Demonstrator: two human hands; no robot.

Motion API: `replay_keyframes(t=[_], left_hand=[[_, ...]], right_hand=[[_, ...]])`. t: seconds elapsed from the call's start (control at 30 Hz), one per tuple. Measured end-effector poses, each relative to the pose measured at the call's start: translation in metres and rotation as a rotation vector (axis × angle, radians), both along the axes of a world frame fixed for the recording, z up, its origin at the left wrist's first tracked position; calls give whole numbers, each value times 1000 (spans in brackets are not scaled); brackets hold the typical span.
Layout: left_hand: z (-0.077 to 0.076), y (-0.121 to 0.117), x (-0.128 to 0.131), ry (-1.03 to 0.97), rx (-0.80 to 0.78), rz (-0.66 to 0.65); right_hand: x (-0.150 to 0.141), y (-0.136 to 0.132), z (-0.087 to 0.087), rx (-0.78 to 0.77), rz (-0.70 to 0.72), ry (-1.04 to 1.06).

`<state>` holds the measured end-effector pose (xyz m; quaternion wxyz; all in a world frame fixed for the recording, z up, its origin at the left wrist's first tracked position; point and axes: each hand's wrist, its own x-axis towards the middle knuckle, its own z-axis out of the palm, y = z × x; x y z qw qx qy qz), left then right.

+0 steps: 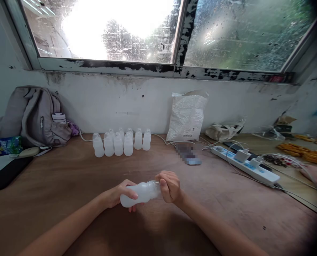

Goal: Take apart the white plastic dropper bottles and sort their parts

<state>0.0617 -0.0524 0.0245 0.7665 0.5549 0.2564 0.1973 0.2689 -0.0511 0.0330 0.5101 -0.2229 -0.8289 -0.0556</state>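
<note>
A small white translucent plastic bottle (141,193) lies tilted on its side above the brown table (67,185), its neck pointing right. My left hand (121,193) is wrapped round the bottle's body. The fingers of my right hand (169,185) are closed round the bottle's clear cap end. Several more white bottles (121,143) of the same kind stand upright in a cluster farther back, near the wall.
A grey backpack (32,115) leans on the wall at the left, with a black flat object (6,174) in front of it. A white plastic bag (186,117), a phone (193,161), a white power strip (245,165) with cables and orange parts (307,154) lie to the right.
</note>
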Motion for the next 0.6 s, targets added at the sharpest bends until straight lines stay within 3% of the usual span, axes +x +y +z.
replay_keyframes(t=[0.17, 0.33, 0.43, 0.6], left_hand=[[-3, 4, -4, -8, -28, -25], [-9, 7, -11, -48, -191, -105], [-12, 9, -16, -71, -199, -46], [-15, 18, -29, -95, -245, 82]], right_hand=[[-1, 2, -1, 20, -5, 18], [3, 7, 0, 110, 17, -56], [9, 11, 0, 75, 0, -69], [18, 26, -5, -73, -92, 104]])
